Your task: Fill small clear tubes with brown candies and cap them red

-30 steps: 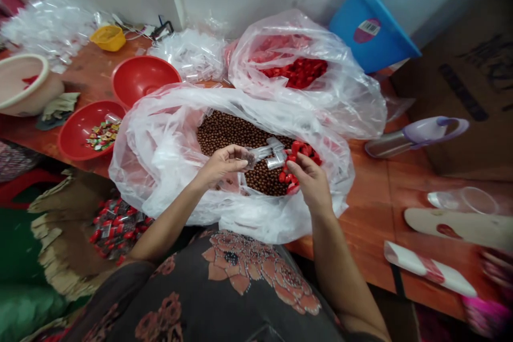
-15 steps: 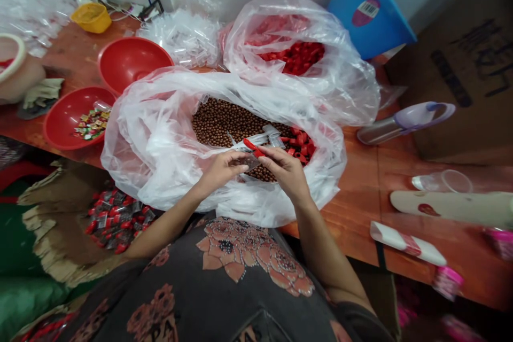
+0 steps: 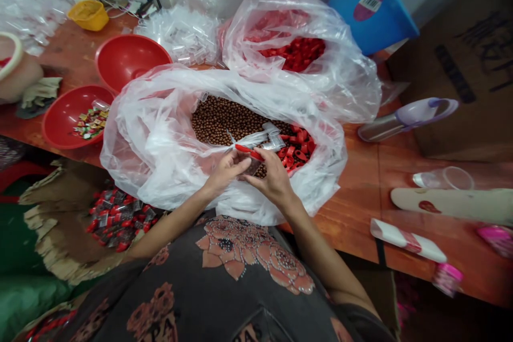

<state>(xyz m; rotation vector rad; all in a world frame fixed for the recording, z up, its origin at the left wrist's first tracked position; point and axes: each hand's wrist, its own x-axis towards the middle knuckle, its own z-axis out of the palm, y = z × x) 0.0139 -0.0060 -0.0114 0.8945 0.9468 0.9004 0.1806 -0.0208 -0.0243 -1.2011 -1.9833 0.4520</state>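
My left hand (image 3: 226, 173) and my right hand (image 3: 272, 179) meet above a large white plastic bag (image 3: 160, 155). Between them is a small clear plastic packet (image 3: 253, 166) holding a few brown balls. My left hand grips the packet, and my right fingers pinch a slim red plastic piece (image 3: 247, 152) lying across its top. Below my hands, the bag holds a mass of brown balls (image 3: 224, 120) and, on the right, a heap of red pieces (image 3: 298, 149). A strip of clear packets (image 3: 262, 139) lies over the balls.
A second bag of red pieces (image 3: 298, 53) stands behind on the orange wooden table (image 3: 352, 224). Two red bowls (image 3: 130, 61) stand to the left, one with wrapped sweets (image 3: 88, 124). Clear packets (image 3: 180, 35) are heaped behind. Filled packets (image 3: 118, 219) lie on cardboard below left.
My right hand has left the red heap and brought a red piece to the packet in my left hand. My hands are now closer together.
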